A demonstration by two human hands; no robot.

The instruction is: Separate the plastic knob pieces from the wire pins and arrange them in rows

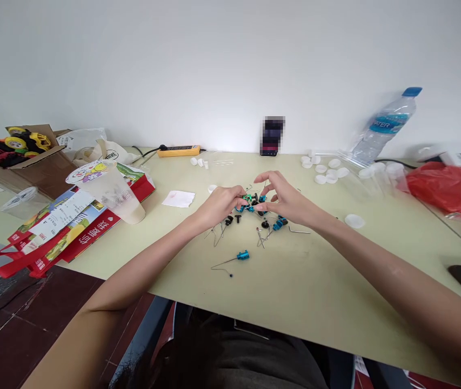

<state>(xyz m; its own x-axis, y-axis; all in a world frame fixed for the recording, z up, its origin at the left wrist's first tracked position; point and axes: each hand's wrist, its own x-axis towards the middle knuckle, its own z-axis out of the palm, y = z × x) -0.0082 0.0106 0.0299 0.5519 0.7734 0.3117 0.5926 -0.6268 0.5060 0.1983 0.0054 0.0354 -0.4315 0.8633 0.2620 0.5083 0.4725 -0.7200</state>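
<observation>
Left hand's [222, 206] grip looks pinched on a green piece [248, 198] at its 3 o'clock, partly hidden. Right hand [285, 201] is curled half-open; can't tell if it's touching anything. Loose blue piece [244, 255] sits at 6 o'clock on the bench [287, 292].

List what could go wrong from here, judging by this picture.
The green piece at the left hand might slip among the loose blue and black parts and be hard to pick out. A lone blue part lies apart, nearer the person, where a forearm could brush it away. The plastic cup, with liquid in it, could spill if knocked.
</observation>
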